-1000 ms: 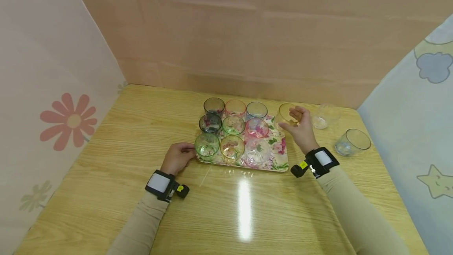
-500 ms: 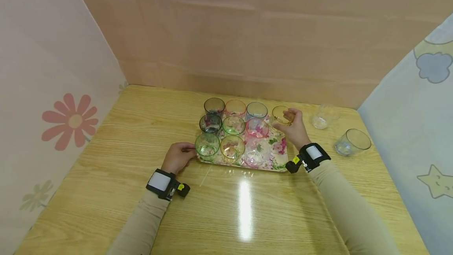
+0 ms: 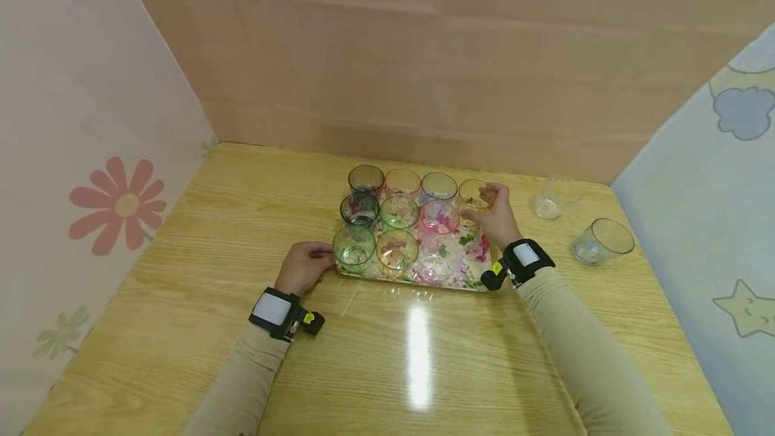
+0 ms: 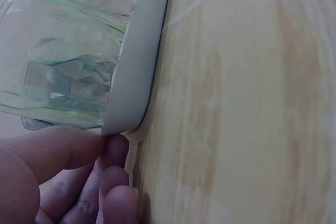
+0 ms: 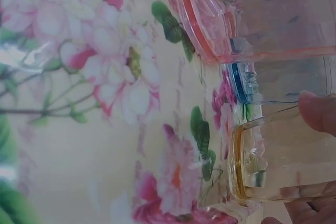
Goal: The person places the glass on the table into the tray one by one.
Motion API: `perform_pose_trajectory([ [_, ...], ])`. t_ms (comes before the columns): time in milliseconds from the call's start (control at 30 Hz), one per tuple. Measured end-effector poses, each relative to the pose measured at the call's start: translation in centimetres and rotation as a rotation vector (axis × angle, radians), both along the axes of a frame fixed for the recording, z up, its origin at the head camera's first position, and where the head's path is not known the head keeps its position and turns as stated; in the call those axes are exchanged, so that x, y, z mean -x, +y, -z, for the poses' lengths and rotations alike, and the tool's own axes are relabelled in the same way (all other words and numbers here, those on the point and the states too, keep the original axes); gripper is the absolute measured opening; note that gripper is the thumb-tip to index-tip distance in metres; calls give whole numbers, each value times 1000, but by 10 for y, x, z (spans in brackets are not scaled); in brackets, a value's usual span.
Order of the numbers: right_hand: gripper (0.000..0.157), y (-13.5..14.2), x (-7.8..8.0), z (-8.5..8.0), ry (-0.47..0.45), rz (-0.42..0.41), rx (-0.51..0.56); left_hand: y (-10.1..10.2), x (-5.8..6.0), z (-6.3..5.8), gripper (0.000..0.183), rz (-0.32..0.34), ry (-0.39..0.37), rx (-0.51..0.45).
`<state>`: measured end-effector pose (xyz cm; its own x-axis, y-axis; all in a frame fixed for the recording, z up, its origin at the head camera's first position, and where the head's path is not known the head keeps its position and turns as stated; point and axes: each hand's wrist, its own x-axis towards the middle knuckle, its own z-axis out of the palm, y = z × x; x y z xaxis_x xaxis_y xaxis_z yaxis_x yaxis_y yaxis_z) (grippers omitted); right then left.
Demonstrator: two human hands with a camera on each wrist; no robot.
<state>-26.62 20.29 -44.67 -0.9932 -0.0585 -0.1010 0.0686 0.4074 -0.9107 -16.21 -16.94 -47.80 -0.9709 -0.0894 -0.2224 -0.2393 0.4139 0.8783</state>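
A row-filled floral tray (image 3: pixel 475 265) lies on the table. At its front left corner my left hand (image 3: pixel 301 269) pinches the rim; in the left wrist view the thumb (image 4: pixel 68 148) lies at the corner of the white tray edge (image 4: pixel 137 56), with fingertips just below. Beside it stands a green glass (image 3: pixel 354 249). My right hand (image 3: pixel 498 219) holds an amber glass (image 3: pixel 467 196) between thumb and fingers at the tray's back right. In the right wrist view this amber glass (image 5: pixel 273 148) stands upright next to a blue-tinted glass (image 5: pixel 283 80). Whether its base touches the tray is unclear.
More glasses stand close together on the tray: dark grey (image 3: pixel 360 210), yellow (image 3: pixel 397 253), pink (image 3: pixel 440 218) and clear (image 3: pixel 438 260) among them. Off the tray to the right, a clear glass (image 3: pixel 547 204) and a bluish glass (image 3: pixel 596 247) are on the table. A wall rises behind.
My right hand has carried the amber glass leftward, from beyond the tray's right side to beside the blue-tinted glass in the back row. The left hand keeps its place at the tray corner.
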Motion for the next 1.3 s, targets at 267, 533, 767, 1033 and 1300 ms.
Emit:
perform_pose_trajectory([
  [267, 87, 2, 1, -1, -24, -24, -26, 0, 0, 1, 21, 0, 3, 7],
  [533, 89, 3, 3, 2, -36, -39, -42, 1, 0, 1, 21, -4, 7, 1],
  [767, 89, 4, 3, 5, -40, -49, -41, 1, 0, 1, 21, 1, 11, 6],
  [1033, 91, 3, 5, 4, -42, -51, -55, 1, 0, 1, 21, 0, 12, 8],
  [1300, 93, 2, 5, 4, -50, -49, -59, 2, -1, 2, 21, -15, 10, -21],
])
